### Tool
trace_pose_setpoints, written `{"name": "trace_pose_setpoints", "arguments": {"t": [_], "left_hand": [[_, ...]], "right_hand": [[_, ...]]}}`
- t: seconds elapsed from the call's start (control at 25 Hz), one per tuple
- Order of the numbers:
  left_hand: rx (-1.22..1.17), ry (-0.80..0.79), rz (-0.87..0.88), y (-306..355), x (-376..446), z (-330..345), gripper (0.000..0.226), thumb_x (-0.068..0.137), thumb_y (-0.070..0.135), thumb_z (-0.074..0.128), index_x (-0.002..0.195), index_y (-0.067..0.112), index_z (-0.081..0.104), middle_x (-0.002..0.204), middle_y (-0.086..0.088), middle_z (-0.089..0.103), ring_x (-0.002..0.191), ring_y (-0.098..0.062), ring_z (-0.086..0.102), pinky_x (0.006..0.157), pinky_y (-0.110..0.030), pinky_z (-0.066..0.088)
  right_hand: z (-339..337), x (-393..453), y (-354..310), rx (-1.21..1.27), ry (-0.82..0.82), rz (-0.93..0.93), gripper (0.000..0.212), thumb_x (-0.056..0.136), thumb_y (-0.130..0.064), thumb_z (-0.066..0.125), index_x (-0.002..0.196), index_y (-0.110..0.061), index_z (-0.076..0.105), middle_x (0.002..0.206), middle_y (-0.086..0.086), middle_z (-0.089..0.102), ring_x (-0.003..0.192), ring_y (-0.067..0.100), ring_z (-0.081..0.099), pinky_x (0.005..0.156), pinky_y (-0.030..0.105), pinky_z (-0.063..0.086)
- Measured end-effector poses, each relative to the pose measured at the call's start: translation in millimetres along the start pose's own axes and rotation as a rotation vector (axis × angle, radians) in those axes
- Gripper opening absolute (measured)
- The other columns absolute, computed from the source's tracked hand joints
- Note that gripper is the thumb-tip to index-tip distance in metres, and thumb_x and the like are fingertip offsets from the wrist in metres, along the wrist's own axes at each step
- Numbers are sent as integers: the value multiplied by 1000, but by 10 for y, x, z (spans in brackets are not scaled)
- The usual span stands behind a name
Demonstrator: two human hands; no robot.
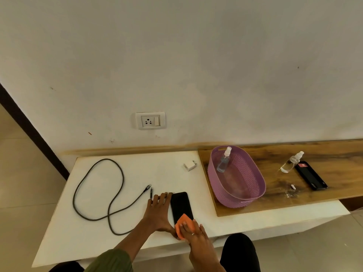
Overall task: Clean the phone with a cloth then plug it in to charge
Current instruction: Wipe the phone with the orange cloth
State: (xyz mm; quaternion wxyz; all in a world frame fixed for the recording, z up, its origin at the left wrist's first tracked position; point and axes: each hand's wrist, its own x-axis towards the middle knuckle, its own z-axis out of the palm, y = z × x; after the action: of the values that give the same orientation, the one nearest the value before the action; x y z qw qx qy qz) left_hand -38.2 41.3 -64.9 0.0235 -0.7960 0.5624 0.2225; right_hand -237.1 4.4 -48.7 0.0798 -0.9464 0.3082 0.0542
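Note:
A black phone (180, 205) lies flat, screen up, near the front edge of the white table (121, 228). My left hand (158, 211) rests along the phone's left side with fingers spread, steadying it. My right hand (193, 232) presses an orange cloth (184, 224) onto the phone's near end. A dark charging cable (98, 191) loops across the table's left half, both its plugs lying just left of my left hand. A white charger adapter (189, 165) sits at the back of the table. The wall socket (150, 120) is above the table.
A purple basket (243, 195) holding a spray bottle (224, 160) stands on a wooden board (334, 173) at the right. Another spray bottle (291, 162), a second black phone (311, 175) and a small white cap (293, 186) lie beyond it.

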Motion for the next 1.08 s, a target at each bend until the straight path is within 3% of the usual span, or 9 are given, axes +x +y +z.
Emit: {"name": "trace_pose_setpoints", "arguments": {"t": [0.08,0.16,0.2,0.32,0.4,0.76,0.88,1.0,1.08], "left_hand": [[5,2,-2,4,-11,-11,151,42,88,69,155,24,-8,164,-4,5,148,-36,13,121,-54,17],[5,-5,-4,5,-3,-18,153,41,89,69,155,24,-9,164,-4,4,148,-36,12,121,-54,16],[-3,-8,-6,5,-2,-17,154,39,90,68,155,24,-9,164,-4,3,149,-36,11,122,-54,15],[-28,-35,-13,2,2,-12,157,36,94,65,155,25,-12,166,-4,-4,151,-38,3,122,-56,9],[-30,-53,-10,-17,13,2,158,36,95,63,154,25,-15,166,-5,-9,151,-40,-4,121,-58,5],[-100,-44,6,-51,22,32,159,34,95,64,154,28,-16,166,-1,-11,152,-36,-7,122,-59,1],[-106,-34,1,-42,19,19,163,27,97,62,154,28,-14,165,0,-7,151,-35,-3,122,-58,4],[-118,-44,-13,-27,10,0,164,23,97,62,153,31,-14,165,0,-7,151,-37,-3,121,-58,4],[-123,-50,-18,-16,12,-5,166,21,98,61,152,32,-15,165,0,-7,151,-38,-1,121,-59,5]], "right_hand": [[-52,-13,-12,-16,-22,-15,131,1,-81,73,123,-37,52,107,-8,68,79,7,73,85,31,55],[-158,-38,-28,-48,-130,2,103,13,-76,80,109,-41,70,105,-10,74,92,15,73,99,39,42],[-201,-31,-38,-83,-205,-14,96,27,-72,82,115,-40,68,117,-8,71,106,20,69,106,43,35],[-144,148,-17,-34,-228,30,82,88,-39,64,153,-33,14,161,1,19,149,32,10,119,50,1],[-88,314,-9,11,-183,70,81,94,-28,58,153,-32,3,163,0,8,150,30,-3,119,47,-8],[-190,833,68,183,-81,120,61,99,-37,45,152,-37,14,163,-1,12,150,29,3,121,42,3],[-307,845,120,365,-7,178,57,100,-21,47,149,-37,23,161,-2,18,148,22,18,117,35,26],[-545,862,202,428,109,124,73,91,7,48,146,-38,32,156,-4,32,144,17,31,111,31,38],[-795,821,274,459,198,108,79,88,12,49,145,-41,31,146,-5,47,129,11,50,98,14,43]]}}
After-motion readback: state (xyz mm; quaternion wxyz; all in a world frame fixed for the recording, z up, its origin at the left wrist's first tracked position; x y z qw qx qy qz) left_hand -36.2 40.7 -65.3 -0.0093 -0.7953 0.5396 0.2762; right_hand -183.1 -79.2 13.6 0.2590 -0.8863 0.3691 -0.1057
